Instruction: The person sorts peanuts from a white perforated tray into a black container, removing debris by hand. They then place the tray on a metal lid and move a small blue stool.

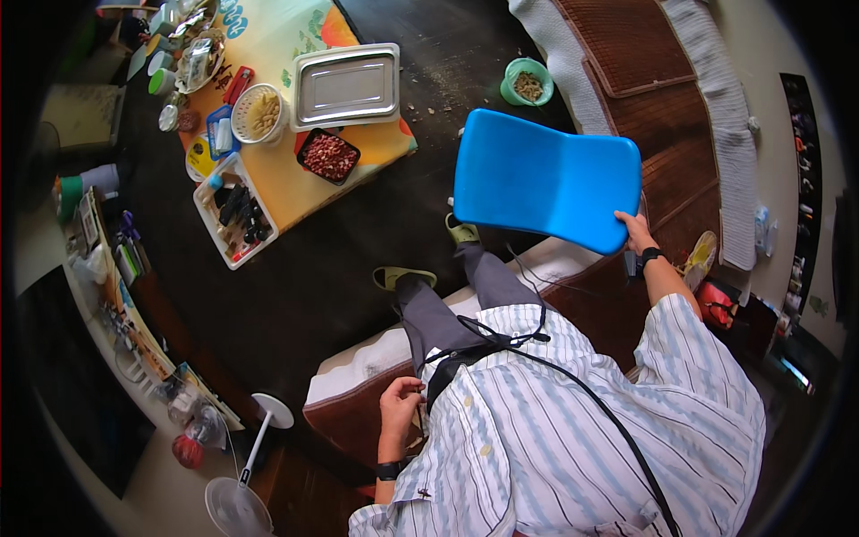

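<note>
My right hand [636,230] grips the lower right edge of a blue plastic chair [547,178], with the thumb on its upper face. Its smooth surface is bent into two panels, and any legs are hidden beneath. My left hand [400,401] is beside my left hip with the fingers curled. Whether something small sits between its fingertips cannot be made out. A black cord [590,396] runs across my striped shirt to a dark pouch [446,376] at my waist.
A low table [322,194] bears a lidded metal tray [347,86], a white basket of peanuts [259,114], a black dish of red kernels [329,156] and a tray of tools [236,209]. Crumbs dot the dark floor near a green bin [527,82]. A brown sofa [678,148] stands right.
</note>
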Action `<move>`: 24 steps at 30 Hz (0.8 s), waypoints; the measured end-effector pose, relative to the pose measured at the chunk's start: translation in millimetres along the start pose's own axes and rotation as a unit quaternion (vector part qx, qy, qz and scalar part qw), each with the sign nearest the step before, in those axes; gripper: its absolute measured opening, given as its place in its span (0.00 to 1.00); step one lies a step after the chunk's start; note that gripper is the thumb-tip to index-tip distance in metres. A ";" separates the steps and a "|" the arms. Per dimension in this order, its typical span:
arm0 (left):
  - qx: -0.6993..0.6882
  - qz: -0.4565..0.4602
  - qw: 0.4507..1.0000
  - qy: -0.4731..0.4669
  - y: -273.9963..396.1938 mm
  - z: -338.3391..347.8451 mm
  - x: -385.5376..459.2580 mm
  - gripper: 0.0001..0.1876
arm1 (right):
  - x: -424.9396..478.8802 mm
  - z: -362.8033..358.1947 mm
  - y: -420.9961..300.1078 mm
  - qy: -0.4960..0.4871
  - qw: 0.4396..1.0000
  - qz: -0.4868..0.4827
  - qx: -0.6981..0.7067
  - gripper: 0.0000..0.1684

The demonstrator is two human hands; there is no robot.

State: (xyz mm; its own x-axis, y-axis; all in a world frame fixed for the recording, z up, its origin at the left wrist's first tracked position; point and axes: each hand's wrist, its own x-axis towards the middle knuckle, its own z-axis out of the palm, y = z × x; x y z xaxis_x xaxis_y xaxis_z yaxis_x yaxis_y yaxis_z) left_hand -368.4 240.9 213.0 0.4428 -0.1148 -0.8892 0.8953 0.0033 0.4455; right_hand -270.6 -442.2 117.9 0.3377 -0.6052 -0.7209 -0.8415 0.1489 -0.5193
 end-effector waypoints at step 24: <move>-0.001 0.064 0.995 0.071 -37.1 43.1 -0.6 0.13 | -56.7 78.4 -78.9 -0.167 0.982 -0.062 -0.053 0.15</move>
State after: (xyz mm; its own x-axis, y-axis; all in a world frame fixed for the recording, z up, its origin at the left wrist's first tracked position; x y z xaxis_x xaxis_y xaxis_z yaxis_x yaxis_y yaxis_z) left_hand -403.9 198.0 201.5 0.5549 0.0286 -0.8314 0.8316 0.0114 0.5553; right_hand -190.2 -358.3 163.7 0.5456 -0.3196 -0.7747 -0.8183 -0.0038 -0.5747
